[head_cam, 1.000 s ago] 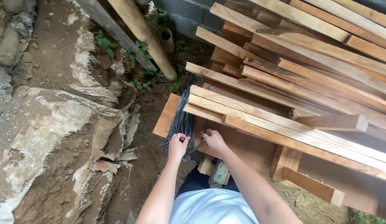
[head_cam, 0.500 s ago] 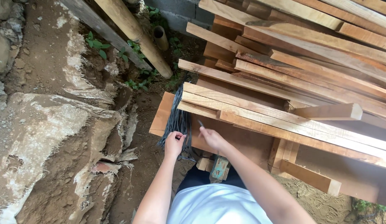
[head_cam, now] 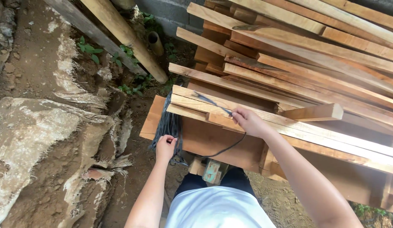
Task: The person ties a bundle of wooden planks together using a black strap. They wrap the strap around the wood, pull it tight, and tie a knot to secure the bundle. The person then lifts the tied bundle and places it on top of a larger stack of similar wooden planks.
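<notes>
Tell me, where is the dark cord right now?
In the head view the dark cord sits at centre, running from the right hand on the planks down toward the left hand, beside a hanging dark bundle.

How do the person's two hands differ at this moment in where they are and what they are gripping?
The right hand is raised onto the long wooden slats and pinches a single dark wire pulled out across them; the left hand sits lower, beside the board edge, closed on the hanging bundle of dark wires. The right arm reaches farther forward than the left. Both hands are bare and grip wire.
</notes>
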